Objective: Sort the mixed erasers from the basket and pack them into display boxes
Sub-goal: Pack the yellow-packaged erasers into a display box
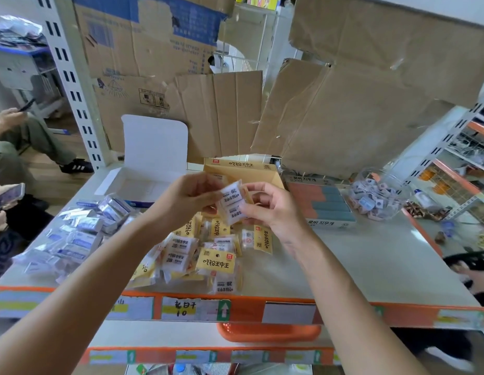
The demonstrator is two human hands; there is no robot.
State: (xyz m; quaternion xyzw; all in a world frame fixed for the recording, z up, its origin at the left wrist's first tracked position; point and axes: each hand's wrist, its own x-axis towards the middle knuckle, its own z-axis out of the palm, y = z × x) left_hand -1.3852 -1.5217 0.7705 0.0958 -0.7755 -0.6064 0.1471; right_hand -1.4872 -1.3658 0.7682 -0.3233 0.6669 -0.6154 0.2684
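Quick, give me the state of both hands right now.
Left hand: fingers curled round a small stack of wrapped erasers.
Right hand: pinches the same stack from the other side.

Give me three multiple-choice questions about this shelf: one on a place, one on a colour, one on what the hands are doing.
1. Where does the blue-and-white eraser pile lie relative to the yellow eraser pile?
A. Right of it
B. Left of it
C. On top of it

2. What colour is the open display box behind the hands?
A. Green
B. Black
C. Yellow

3. What are the left hand and right hand doing?
A. Together pinching wrapped erasers
B. Lying flat
C. Closing a lid

Answers: B, it sits nearer the left edge of the view; C, its printed flap is yellow; A, fingers of both curl round them.
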